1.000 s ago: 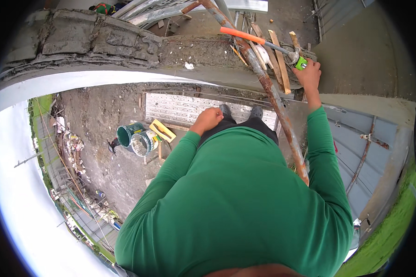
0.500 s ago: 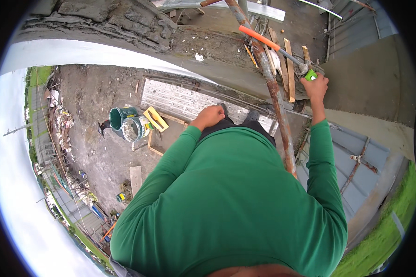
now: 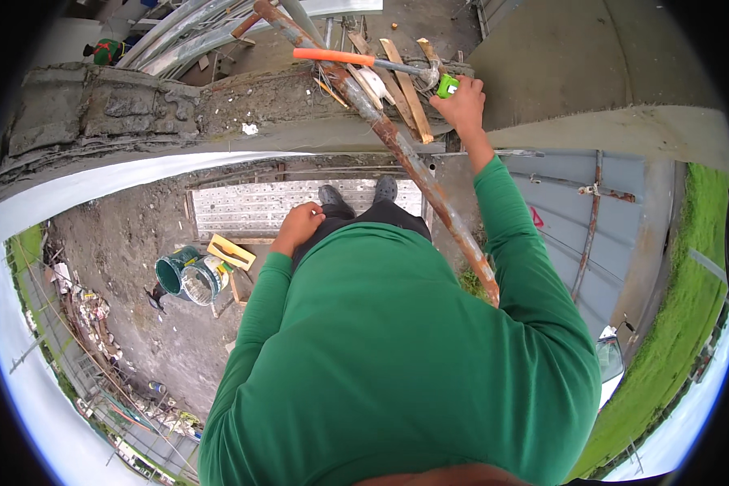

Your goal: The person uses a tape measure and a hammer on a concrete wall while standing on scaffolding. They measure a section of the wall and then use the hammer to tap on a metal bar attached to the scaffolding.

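Head view: green sleeves ran forward from the torso, both bare hands in sight. Right hand (image 3: 464, 105), thumb and fingers closed round a compact green tape measure (image 3: 448, 86), was over the right end of the mud-streaked concrete ledge (image 3: 279, 93). Tape case sat at the fingertips, on the hand's front-left side. Left hand (image 3: 302, 223) was well apart, back beside the left thigh, fingers curled; nothing showed in it, but could not tell whether the palm was empty.

Hammer (image 3: 332, 56) with orange grip: head just left of the tape case, handle pointing left, long axis roughly along the ledge. Right hand much the nearer to both. Grip crossed over a rusty steel pipe (image 3: 417, 170) slanting past the ledge's near edge. Wood strips (image 3: 407, 91) lay below the hammer shaft, ends toward that edge.

Lower down, dark clogs (image 3: 385, 189) stood on a perforated metal plank (image 3: 251, 212). Beyond its left end: two buckets (image 3: 168, 275), yellow float (image 3: 231, 252) beside them. Farthest, past the ledge's upper left, another person (image 3: 108, 53) in green.
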Motion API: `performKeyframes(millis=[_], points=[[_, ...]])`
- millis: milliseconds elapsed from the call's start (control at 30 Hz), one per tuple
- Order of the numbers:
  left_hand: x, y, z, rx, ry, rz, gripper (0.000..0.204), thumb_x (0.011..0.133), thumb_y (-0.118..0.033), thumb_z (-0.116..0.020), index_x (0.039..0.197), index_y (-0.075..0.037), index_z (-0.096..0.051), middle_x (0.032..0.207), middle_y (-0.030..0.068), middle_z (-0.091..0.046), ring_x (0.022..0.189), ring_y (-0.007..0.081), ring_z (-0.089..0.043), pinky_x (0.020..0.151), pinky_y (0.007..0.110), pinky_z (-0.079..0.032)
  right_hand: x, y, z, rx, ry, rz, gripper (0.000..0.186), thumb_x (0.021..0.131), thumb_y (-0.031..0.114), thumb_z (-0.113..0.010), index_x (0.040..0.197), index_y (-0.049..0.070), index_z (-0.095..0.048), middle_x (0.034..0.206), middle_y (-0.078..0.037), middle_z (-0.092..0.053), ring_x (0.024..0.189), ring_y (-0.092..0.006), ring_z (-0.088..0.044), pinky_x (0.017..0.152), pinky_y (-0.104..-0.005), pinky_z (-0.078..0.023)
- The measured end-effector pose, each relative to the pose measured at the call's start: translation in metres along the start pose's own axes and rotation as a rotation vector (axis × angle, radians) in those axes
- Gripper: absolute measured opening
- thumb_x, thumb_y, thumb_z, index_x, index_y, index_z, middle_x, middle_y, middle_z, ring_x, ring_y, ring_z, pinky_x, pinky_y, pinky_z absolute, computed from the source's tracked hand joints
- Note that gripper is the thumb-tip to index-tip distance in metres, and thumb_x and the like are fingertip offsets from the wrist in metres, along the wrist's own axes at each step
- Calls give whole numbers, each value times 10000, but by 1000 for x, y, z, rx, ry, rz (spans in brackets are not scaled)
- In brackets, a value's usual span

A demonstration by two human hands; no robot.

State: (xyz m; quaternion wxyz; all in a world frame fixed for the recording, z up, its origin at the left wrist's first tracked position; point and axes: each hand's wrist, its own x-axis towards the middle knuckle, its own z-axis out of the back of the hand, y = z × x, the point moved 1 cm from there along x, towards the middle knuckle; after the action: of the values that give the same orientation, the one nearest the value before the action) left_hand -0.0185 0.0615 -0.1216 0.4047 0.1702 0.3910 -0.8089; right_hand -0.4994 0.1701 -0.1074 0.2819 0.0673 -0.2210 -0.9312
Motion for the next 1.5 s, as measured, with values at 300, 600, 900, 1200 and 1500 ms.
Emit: performKeyframes(millis=[300,600,900,1200,1500], points=[[4,-10,0,-17,40,-40,272,924,-284,-735,1093,-71,-740,980,194,-750,935,346,-727,852,431,-564,-6,1,-4,-112,55,10,816,715,416,-877,1366,44,-558,1343,-202,-503,1195,-446,-548,1007,-516,-512],[3,-9,2,-4,54,11,297,915,-301,-737,1103,-71,-741,992,180,-757,962,355,-726,878,449,-563,-13,2,0,-138,100,-16,911,758,452,-879,1494,92,-480,1449,-163,-465,1307,-410,-490,1077,-509,-470],[1,2,-2,8,18,-36,277,910,-261,-739,1112,-72,-743,992,176,-753,947,338,-724,877,441,-564,-28,21,21,-93,-112,58,783,769,411,-877,1429,135,-560,1431,-141,-481,1291,-383,-488,1067,-517,-438],[5,77,-6,29,-259,-36,275,789,-29,-726,1050,-111,-753,1041,191,-650,1003,386,-648,908,466,-541,-110,54,4,179,-124,267,460,838,244,-821,1247,85,-681,1195,-149,-603,1136,-374,-580,977,-486,-483],[-2,193,-6,-40,-319,48,408,712,88,-618,1025,-127,-768,997,187,-623,952,371,-644,845,450,-540,-175,102,-22,-28,41,174,519,842,231,-792,1315,81,-640,1180,-131,-602,1139,-349,-588,932,-480,-498]])
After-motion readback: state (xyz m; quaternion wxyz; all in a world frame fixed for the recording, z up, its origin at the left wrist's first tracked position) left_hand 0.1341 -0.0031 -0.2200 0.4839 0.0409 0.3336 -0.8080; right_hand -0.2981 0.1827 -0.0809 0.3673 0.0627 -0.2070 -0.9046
